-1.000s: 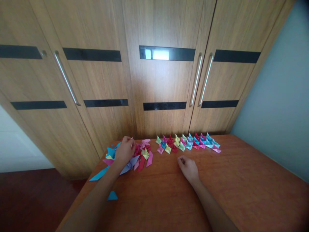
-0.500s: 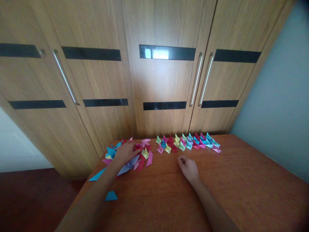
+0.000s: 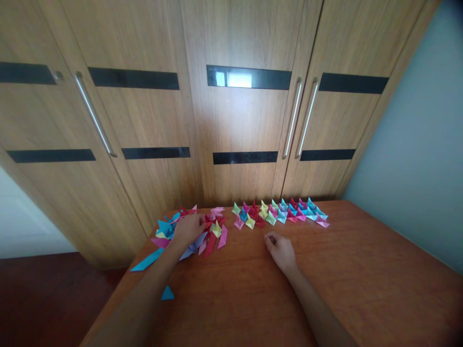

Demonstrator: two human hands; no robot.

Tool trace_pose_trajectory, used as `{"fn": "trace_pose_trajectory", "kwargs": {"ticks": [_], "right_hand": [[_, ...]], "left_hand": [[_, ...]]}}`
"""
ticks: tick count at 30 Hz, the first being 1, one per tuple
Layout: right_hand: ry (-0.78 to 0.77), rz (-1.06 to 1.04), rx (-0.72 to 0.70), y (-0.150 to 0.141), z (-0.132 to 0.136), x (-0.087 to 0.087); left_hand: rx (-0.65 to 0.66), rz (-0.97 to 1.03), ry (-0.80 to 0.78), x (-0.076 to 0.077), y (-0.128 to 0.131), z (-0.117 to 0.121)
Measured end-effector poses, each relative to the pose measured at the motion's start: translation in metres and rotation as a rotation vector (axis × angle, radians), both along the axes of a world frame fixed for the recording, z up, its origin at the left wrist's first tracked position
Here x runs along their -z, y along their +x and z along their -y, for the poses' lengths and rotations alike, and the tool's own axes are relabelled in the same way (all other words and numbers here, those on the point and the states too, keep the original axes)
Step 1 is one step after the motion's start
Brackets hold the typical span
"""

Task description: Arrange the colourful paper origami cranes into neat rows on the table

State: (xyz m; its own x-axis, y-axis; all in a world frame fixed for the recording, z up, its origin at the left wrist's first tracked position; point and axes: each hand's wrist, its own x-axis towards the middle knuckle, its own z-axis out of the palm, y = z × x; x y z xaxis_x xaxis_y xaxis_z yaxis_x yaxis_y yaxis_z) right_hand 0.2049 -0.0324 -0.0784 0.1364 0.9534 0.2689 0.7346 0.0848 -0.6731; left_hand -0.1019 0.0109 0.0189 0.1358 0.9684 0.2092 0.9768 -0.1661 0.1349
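Observation:
My left hand [image 3: 189,229] is over a heap of folded paper pieces [image 3: 211,245] in red, pink, blue, purple and yellow. Its fingers curl down among the red ones, and whatever is between them is hidden. A yellow origami piece [image 3: 216,229] lies just right of those fingers. Resting on the table, my right hand [image 3: 281,250] is closed, with nothing visible in it. Beyond it, several small origami shapes with pointed tips [image 3: 271,218] stand in close rows.
The brown wooden table [image 3: 238,299] reaches back to a wooden wardrobe [image 3: 238,120] with metal handles. A blue paper piece [image 3: 167,293] lies beside my left forearm, and a longer blue strip [image 3: 146,261] lies near the left edge. A pale wall [image 3: 408,168] borders the right side.
My left hand has shifted slightly within the heap, its fingers drawn in more. My forearm covers more of the near blue piece. The right hand stays in place, and the view has shifted a little.

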Motion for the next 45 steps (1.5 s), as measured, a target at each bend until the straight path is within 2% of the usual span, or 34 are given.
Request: {"fn": "trace_pose_trajectory", "kwargs": {"ticks": [6, 9, 13, 16, 18, 22, 30, 33, 37, 42, 45], "right_hand": [[-0.016, -0.021, -0.034, 0.0, 0.002, -0.002], [-0.002, -0.079, -0.144, 0.001, 0.006, -0.004], [0.005, -0.276, -0.39, -0.006, 0.017, -0.009], [-0.063, -0.381, -0.529, -0.017, 0.026, -0.014], [-0.093, -0.379, -0.593, -0.023, 0.03, -0.015], [-0.058, -0.281, -0.606, -0.028, 0.032, -0.015], [-0.038, -0.22, -0.613, -0.021, 0.032, -0.022], [-0.009, -0.25, -0.558, -0.016, 0.03, -0.023], [0.112, -0.305, -0.32, 0.004, 0.022, -0.024], [0.243, -0.264, 0.09, 0.066, 0.009, -0.03], [0.207, -0.097, 0.319, 0.114, 0.002, -0.029]], "left_hand": [[0.09, 0.11, 0.109, -0.013, 0.002, 0.025], [0.21, 0.255, 0.156, -0.011, 0.015, 0.043], [0.343, 0.413, 0.142, 0.009, 0.042, 0.068], [0.377, 0.505, 0.094, 0.032, 0.06, 0.085], [0.381, 0.556, 0.063, 0.046, 0.069, 0.092], [0.377, 0.626, -0.001, 0.062, 0.077, 0.098], [0.311, 0.791, -0.066, 0.069, 0.076, 0.093], [0.271, 0.863, -0.112, 0.071, 0.075, 0.091], [0.24, 0.896, -0.141, 0.07, 0.073, 0.09], [0.272, 0.88, -0.147, 0.066, 0.073, 0.091], [0.29, 0.871, -0.139, 0.067, 0.074, 0.09]]}}
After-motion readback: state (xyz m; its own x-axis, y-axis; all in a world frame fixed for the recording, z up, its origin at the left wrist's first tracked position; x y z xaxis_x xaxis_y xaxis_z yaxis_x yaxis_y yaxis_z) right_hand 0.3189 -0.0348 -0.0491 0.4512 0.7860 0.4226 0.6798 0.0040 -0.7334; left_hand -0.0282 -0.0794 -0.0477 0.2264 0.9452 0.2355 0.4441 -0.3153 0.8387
